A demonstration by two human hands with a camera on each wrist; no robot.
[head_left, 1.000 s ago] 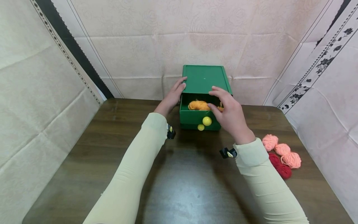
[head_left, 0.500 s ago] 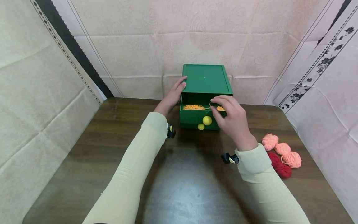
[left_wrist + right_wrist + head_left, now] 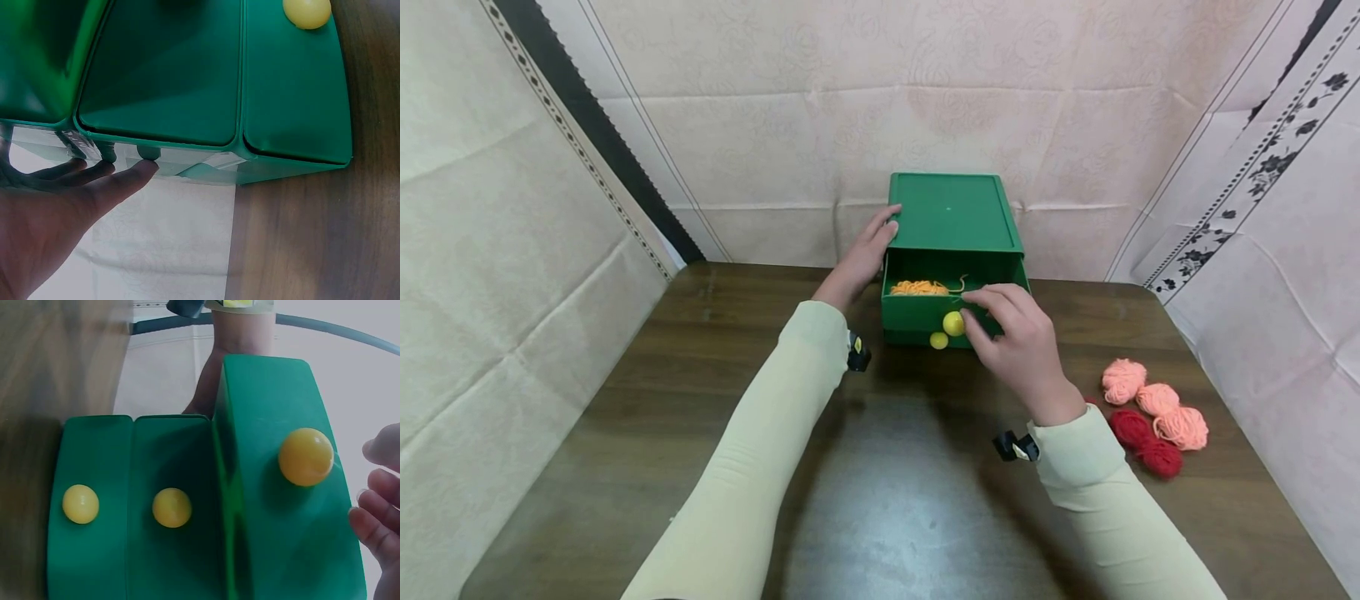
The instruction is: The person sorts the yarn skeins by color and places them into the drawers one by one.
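A green drawer box (image 3: 955,208) stands at the back of the table. Its top drawer (image 3: 917,321) is pulled out and holds orange yarn (image 3: 919,288) with a loose strand at its right. My left hand (image 3: 861,258) rests with extended fingers against the box's left side, as the left wrist view also shows. By the top drawer's yellow knob (image 3: 306,457) is my right hand (image 3: 1018,350), thumb and fingers loosely bent and holding nothing. The right wrist view shows its fingertips (image 3: 362,519) apart from that knob, at the drawer's upper edge.
Pink yarn balls (image 3: 1180,428) and dark red yarn balls (image 3: 1159,458) lie on the right of the wooden table (image 3: 865,500), beside my right forearm. Two lower drawers with yellow knobs (image 3: 172,507) are closed. Pale cloth (image 3: 760,150) hangs behind and at both sides.
My right hand has come out from over the open drawer, down and toward me to the knob. The orange yarn now lies lower in the drawer. My left hand stays put.
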